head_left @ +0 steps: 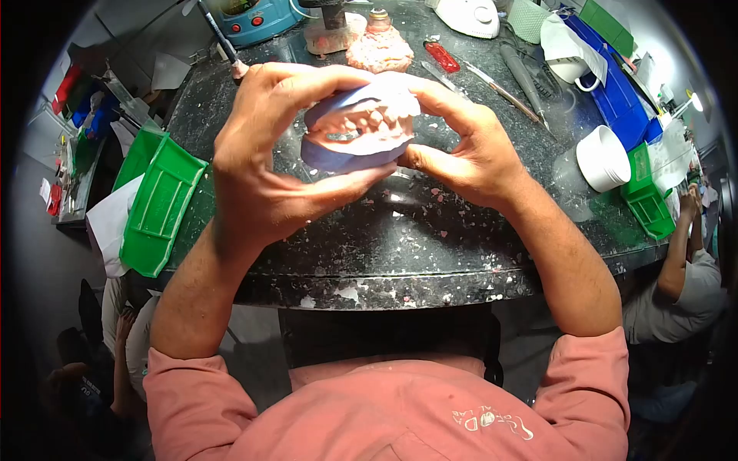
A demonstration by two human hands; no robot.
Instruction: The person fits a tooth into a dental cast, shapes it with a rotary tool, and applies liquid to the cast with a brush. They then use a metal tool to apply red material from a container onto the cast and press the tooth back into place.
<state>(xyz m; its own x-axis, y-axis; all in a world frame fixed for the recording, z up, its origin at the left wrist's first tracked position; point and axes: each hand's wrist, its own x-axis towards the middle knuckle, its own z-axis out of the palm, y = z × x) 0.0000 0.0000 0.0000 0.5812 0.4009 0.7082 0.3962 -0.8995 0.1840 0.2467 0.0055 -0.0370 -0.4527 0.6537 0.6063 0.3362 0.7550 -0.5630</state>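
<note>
Blue-based and pale-toothed, a rough tooth model (358,127) is held above the black, residue-flecked bench (400,257). It is spanned from top to underside by the left hand (260,146) and pinched at its right edge by the right hand (473,150); both grips are closed on it. Farther back, a lumpy pink mass (380,54) is seen.

from my end i read this as a dental lab — a plaster-like tooth model (357,131) shows near twelve o'clock, above a black workbench (415,265) spattered with pale flecks. slim hand tools (523,75) lie at one o'clock, green bins (164,206) sit at nine and three — and at five, the logo (487,419) on the pink shirt (361,419) seems to include "lab".
</note>
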